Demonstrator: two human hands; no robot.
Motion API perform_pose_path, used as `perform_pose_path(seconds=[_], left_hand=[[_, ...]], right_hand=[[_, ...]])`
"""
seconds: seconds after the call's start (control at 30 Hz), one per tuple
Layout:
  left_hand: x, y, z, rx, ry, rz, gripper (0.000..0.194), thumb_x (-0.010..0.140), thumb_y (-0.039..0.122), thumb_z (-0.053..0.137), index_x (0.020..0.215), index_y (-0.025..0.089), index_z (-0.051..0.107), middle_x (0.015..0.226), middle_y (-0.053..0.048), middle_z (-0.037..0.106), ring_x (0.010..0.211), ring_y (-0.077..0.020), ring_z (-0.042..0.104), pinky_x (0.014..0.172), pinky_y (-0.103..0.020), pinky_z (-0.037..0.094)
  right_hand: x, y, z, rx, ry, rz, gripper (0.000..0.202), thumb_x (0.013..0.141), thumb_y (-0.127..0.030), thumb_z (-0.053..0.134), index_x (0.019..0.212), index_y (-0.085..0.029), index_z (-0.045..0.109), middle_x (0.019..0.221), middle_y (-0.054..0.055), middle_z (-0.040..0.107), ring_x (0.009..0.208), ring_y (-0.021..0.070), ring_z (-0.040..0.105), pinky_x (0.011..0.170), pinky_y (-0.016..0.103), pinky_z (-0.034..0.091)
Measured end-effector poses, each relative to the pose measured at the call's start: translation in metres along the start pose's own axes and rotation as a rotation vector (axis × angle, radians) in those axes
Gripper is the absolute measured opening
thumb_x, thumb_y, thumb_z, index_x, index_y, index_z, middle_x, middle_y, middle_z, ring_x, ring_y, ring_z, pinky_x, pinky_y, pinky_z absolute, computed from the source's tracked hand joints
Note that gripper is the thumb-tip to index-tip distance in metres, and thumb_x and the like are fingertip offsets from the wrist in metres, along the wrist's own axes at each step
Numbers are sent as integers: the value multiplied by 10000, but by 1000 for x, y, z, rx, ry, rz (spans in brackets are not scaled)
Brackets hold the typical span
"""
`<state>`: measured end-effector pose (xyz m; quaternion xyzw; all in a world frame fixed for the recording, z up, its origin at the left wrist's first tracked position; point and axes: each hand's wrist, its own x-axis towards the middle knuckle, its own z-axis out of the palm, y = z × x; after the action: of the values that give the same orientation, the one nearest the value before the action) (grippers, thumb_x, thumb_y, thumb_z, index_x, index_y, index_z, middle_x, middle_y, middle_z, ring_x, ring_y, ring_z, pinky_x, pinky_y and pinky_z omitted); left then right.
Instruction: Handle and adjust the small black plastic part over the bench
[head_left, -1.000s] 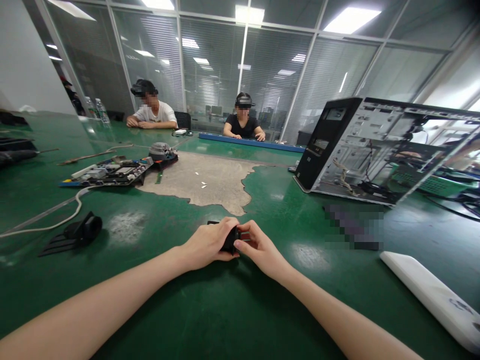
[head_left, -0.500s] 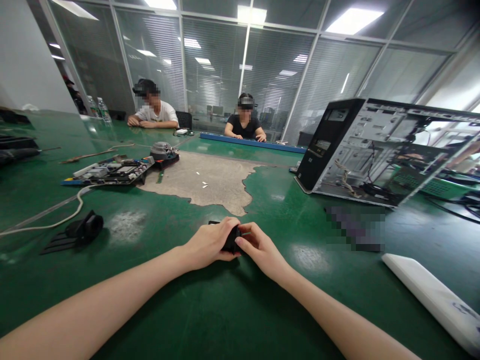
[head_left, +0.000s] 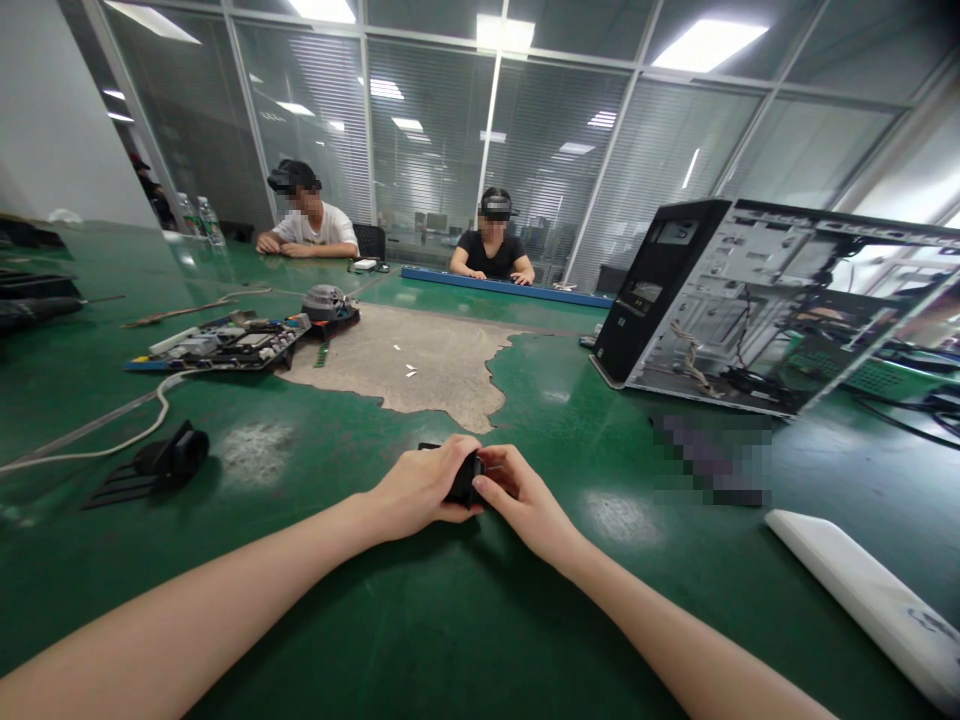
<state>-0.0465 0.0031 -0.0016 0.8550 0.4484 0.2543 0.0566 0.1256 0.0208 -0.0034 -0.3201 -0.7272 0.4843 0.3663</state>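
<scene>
A small black part (head_left: 463,482) is between my two hands, just above the green table (head_left: 420,630). My left hand (head_left: 420,490) is wrapped round it from the left, with the thumb over its top. From the right, my right hand (head_left: 523,497) pinches its near right edge between thumb and fingers. My palms and fingers hide much of the part. A black duct-like piece with slats (head_left: 161,460) lies to the left of my left forearm.
Beyond my hands are a bare tan patch (head_left: 435,360) and, at left, a circuit board (head_left: 225,343) beside a cooler (head_left: 328,303). An open computer case (head_left: 660,290) stands at right, near a white block (head_left: 855,600). Two people sit across the table.
</scene>
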Motion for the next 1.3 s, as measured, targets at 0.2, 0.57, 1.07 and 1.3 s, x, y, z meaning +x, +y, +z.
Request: perform_pose_path(seconds=[0.2,0.57,1.07,1.3], left_hand=[[-1,-1,0,-4,-9,-3,584,704,299,608,1173,240,264,1126,-54,511,874,-235,597,693,-329,469],[0,0,0,7,-5,4,566,724,338,602,1166,229,266,1121,-58,511,864,-238,598,680,-332,474],[1,0,0,10,-4,1,563,723,347,602,1162,226,269,1114,-61,511,854,-236,596,673,-331,474],[-1,-2,1,10,-6,5,597,701,293,623,1168,225,258,1131,-58,507,879,-240,593,691,-331,476]], right_hand=[[-5,-2,-1,-79,-37,-99,207,783,-235,551,968,-219,459,950,23,548,917,163,552,864,346,441],[-1,-1,-2,-132,-8,-73,183,805,-234,505,979,-200,460,961,39,553,910,166,560,860,362,437],[-2,0,-1,-162,15,-87,186,805,-225,504,983,-201,457,963,40,552,891,160,560,840,358,447],[-6,-2,-3,-209,-9,-182,187,796,-206,521,975,-218,470,948,20,530,916,152,545,855,319,438]])
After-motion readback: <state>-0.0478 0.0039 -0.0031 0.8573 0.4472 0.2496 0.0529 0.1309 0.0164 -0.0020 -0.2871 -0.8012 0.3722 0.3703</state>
